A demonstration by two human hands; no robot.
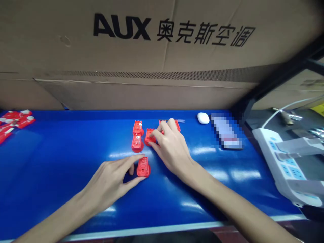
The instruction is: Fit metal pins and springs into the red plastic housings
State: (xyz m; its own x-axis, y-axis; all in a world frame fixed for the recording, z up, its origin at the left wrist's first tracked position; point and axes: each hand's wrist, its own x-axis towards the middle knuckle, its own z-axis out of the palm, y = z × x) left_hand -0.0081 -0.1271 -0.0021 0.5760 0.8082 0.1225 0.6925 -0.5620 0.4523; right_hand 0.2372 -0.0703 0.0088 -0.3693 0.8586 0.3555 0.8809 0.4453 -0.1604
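Observation:
My left hand [111, 180] holds a red plastic housing [143, 167] on the blue table, thumb at its near edge and index finger at its far edge. Farther back, my right hand [172, 145] has its thumb and fingers at another red housing [150, 136]; its palm faces down and partly hides more red parts [178, 126] behind it. Left of that hand, two red housings, one nearer [137, 143] and one farther [138, 127], stand in a column, with small white or metal bits on them.
Red pieces with white tips [16, 121] lie at the far left of the blue table [63, 152]. Toward the right are a white rounded case [203, 118], a pixelated phone [226, 131] and a white power strip [286, 168]. Behind stands a cardboard box [126, 60].

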